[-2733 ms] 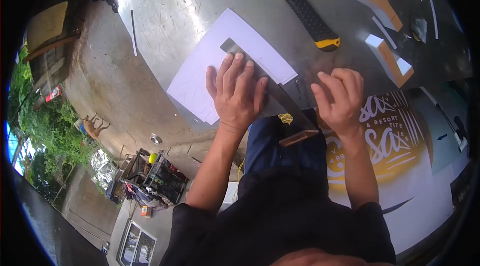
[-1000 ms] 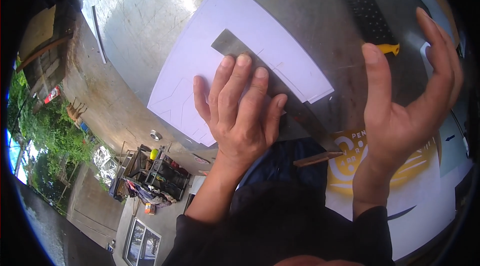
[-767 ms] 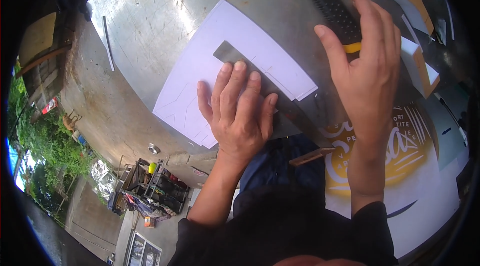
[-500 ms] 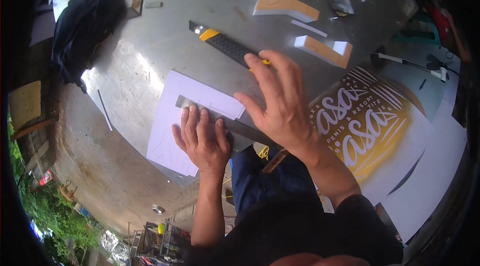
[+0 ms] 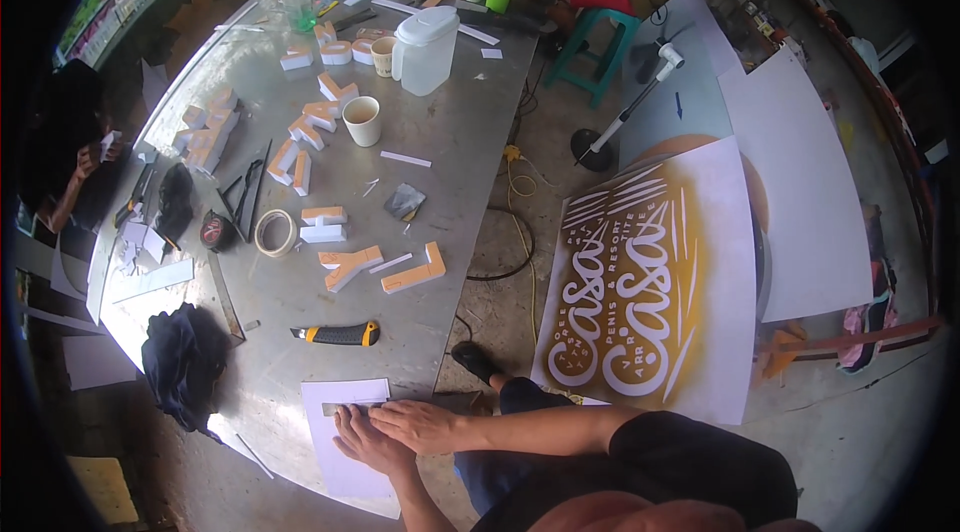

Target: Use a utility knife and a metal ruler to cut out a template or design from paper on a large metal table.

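Near table's front edge, left hand (image 5: pixel 362 440) lies flat, fingers spread, pressing white sheet (image 5: pixel 340 432) beside grey ruler (image 5: pixel 345 408). Right hand (image 5: pixel 420 424) reaches across, fingers extended on ruler, gripping nothing. Utility knife (image 5: pixel 337 334) lies apart. Cup (image 5: pixel 362 120) and lidded jug (image 5: pixel 424 50): contents unclear.

A sign-making workshop: cut foam letters (image 5: pixel 345 267), utility knife (image 5: pixel 338 334), tape roll (image 5: pixel 274 232) and stencilled sign panel (image 5: pixel 650 287).

On the table's (image 5: pixel 455 147) near edge, both hands (image 5: pixel 395 430) press a ruler (image 5: pixel 352 408) on paper (image 5: pixel 340 452); a utility knife (image 5: pixel 337 334) lies just beyond.
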`<action>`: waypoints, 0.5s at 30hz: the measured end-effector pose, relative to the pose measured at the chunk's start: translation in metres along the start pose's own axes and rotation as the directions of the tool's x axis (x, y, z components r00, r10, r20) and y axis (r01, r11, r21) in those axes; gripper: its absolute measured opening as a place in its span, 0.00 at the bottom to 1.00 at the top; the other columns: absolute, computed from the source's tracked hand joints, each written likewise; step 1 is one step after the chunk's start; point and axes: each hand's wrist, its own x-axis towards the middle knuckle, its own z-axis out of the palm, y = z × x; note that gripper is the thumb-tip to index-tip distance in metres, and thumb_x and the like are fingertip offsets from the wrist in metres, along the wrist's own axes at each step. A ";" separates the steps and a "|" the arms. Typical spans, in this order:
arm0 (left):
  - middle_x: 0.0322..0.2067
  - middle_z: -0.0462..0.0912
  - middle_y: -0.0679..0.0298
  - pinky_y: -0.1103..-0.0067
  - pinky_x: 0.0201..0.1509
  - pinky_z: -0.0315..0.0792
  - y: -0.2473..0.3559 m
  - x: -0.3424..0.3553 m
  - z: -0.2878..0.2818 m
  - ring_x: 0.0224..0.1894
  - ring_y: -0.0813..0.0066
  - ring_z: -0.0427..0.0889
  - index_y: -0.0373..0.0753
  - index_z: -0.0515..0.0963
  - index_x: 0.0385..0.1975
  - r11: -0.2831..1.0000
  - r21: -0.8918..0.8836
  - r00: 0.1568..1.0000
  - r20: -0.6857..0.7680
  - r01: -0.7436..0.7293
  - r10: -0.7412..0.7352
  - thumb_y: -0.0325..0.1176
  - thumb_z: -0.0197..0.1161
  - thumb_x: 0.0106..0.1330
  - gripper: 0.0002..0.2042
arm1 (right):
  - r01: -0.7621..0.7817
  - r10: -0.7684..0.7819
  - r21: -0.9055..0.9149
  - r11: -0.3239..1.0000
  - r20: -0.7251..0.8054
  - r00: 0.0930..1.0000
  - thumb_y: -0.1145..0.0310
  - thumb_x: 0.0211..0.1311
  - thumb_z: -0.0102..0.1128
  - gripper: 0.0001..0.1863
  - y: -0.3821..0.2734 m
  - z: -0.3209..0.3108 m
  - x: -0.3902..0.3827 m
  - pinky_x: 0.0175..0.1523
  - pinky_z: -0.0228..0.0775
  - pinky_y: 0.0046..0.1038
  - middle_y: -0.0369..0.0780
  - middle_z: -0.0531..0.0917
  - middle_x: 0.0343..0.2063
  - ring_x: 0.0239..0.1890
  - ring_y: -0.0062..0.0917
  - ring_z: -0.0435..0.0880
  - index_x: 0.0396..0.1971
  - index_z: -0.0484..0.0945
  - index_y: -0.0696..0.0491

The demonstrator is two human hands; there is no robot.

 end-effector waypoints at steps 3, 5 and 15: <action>0.67 0.74 0.53 0.54 0.78 0.47 -0.001 0.001 -0.003 0.73 0.57 0.66 0.37 0.74 0.62 1.000 0.014 0.999 0.036 -0.008 0.007 0.45 0.58 0.71 0.25 | 0.007 -0.015 -0.071 0.997 -0.122 0.992 0.68 0.67 0.48 0.26 0.001 0.003 -0.004 0.70 0.65 0.35 0.48 0.74 0.63 0.66 0.35 0.74 0.61 0.74 0.66; 0.67 0.74 0.54 0.54 0.78 0.47 0.001 0.000 -0.005 0.73 0.57 0.67 0.37 0.74 0.62 1.000 0.008 1.000 0.013 -0.012 0.012 0.44 0.58 0.71 0.24 | -0.006 0.002 -0.038 0.999 -0.092 0.996 0.69 0.67 0.48 0.27 0.004 0.003 -0.006 0.72 0.63 0.36 0.48 0.75 0.64 0.67 0.36 0.74 0.64 0.72 0.65; 0.65 0.76 0.56 0.52 0.77 0.48 0.001 -0.002 -0.008 0.72 0.57 0.67 0.38 0.75 0.60 0.999 -0.033 0.999 -0.034 -0.005 0.003 0.43 0.57 0.71 0.22 | -0.028 0.031 -0.086 0.996 0.033 0.999 0.70 0.66 0.49 0.39 0.004 -0.005 -0.001 0.78 0.53 0.44 0.48 0.76 0.63 0.68 0.34 0.74 0.78 0.52 0.58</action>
